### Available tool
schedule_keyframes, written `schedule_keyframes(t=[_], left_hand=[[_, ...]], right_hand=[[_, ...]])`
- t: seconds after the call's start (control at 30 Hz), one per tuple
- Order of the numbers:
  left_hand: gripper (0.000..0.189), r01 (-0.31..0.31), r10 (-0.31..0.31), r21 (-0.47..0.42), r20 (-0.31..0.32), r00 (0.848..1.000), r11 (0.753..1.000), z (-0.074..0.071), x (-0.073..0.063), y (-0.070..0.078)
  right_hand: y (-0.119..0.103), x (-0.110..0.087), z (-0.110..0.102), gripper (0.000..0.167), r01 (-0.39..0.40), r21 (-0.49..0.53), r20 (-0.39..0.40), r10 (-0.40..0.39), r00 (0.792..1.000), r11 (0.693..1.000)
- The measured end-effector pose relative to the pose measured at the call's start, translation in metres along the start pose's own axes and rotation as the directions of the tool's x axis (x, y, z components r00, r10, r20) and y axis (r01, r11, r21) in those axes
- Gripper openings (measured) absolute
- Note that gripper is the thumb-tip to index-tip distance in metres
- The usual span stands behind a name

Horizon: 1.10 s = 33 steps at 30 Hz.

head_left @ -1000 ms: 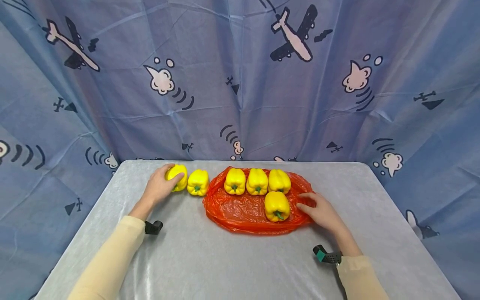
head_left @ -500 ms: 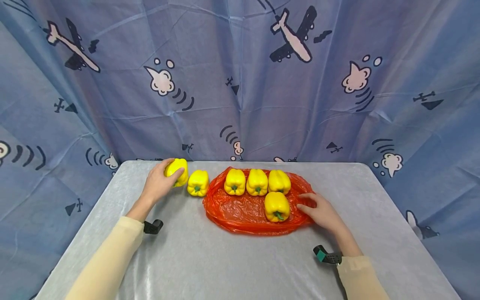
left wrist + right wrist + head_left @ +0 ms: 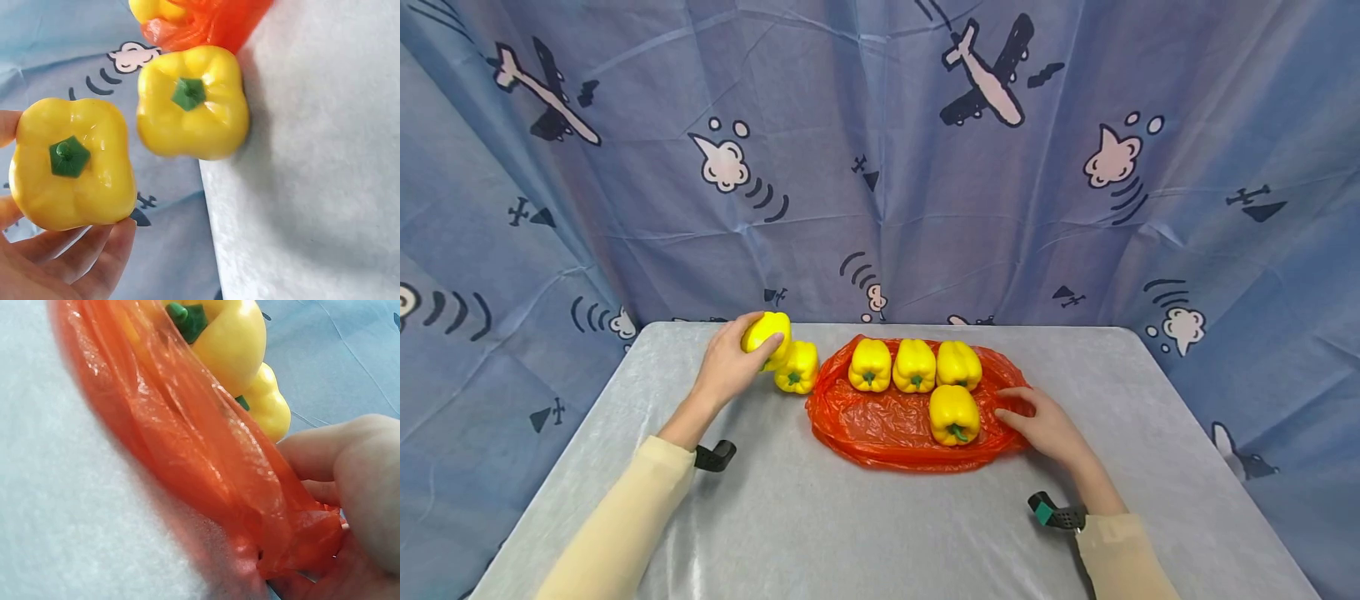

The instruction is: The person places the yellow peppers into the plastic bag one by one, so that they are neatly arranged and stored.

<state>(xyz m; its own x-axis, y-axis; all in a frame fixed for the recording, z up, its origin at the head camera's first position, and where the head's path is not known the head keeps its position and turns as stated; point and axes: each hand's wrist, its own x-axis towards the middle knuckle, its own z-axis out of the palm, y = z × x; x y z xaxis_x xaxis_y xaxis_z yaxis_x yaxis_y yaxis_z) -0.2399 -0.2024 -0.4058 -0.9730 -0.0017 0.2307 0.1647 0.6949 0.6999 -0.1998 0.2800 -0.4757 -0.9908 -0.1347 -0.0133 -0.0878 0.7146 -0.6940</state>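
Observation:
My left hand [image 3: 727, 367] grips a yellow bell pepper [image 3: 766, 335] near the table's back left, thumb on one side and fingers on the other. In the left wrist view this pepper [image 3: 72, 165] shows its green stem, apart from a second yellow pepper [image 3: 190, 103]. That second pepper [image 3: 799, 371] stands on the table left of an open red plastic bag [image 3: 876, 429]. Inside the bag several yellow peppers form a back row [image 3: 914, 365], with one pepper [image 3: 955, 415] in front. At the bag's right side, my right hand [image 3: 1051, 427] holds its crumpled rim [image 3: 300, 537].
A pale grey cloth covers the table [image 3: 850, 533]. Behind it and at the sides hangs a blue curtain [image 3: 820, 167] with airplane prints. A black camera mount sits on the left wrist [image 3: 715, 456] and another on the right wrist [image 3: 1056, 512].
My left hand has lifted its pepper and moved it right, so it now partly overlaps the second pepper in the head view. The right hand and bag have stayed nearly still.

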Motion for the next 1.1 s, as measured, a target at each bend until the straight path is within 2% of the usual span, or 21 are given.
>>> schedule_keyframes(t=[0.43,0.63,1.1], left_hand=[[0.064,-0.065,0.066,-0.020,0.004,0.998,0.998,0.008,-0.005,0.027],[0.062,-0.102,0.102,-0.029,0.015,0.995,0.994,0.016,-0.008,0.039],[0.059,-0.140,0.142,-0.039,0.056,0.988,0.989,0.037,-0.019,0.062]], right_hand=[[-0.001,-0.001,-0.001,0.045,-0.005,0.009,-0.001,0.005,1.000,1.000],[-0.003,-0.001,-0.001,0.044,-0.008,0.030,-0.006,0.008,1.000,1.000],[-0.002,-0.001,-0.001,0.043,-0.011,0.032,-0.010,0.011,1.000,0.999]])
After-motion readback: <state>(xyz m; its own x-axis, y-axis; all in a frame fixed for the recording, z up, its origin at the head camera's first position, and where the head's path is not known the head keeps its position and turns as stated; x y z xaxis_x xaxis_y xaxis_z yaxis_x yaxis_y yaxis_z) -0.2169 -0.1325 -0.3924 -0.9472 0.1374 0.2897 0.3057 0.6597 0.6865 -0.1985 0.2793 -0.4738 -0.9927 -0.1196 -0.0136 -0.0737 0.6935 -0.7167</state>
